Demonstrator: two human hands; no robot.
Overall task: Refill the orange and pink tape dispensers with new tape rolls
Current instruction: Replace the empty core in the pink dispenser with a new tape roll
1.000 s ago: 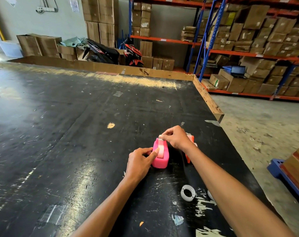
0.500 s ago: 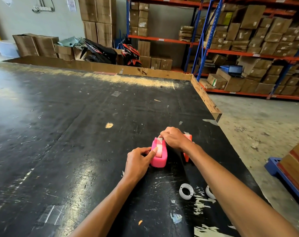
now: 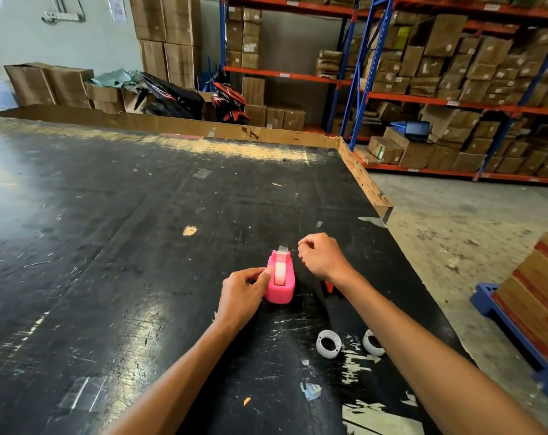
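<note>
The pink tape dispenser (image 3: pixel 280 277) stands on the black table with a clear tape roll (image 3: pixel 279 273) seated in it; a short tape end sticks up at its far tip. My left hand (image 3: pixel 243 293) grips the dispenser's left side. My right hand (image 3: pixel 321 256) hovers just right of the tip, fingers curled, apart from the dispenser; whether a bit of tape is pinched in it I cannot tell. Only a sliver of the orange dispenser (image 3: pixel 329 286) shows under my right wrist.
Two white empty tape cores (image 3: pixel 328 343) (image 3: pixel 371 342) lie near the table's right front. The black table (image 3: pixel 109 246) has a cardboard rim at back and right. Shelves of boxes stand beyond; a blue pallet (image 3: pixel 498 306) sits on the floor at right.
My right hand has lifted off the pink dispenser's tip and moved to the right. A tape end now stands free at the tip. My left hand keeps its grip.
</note>
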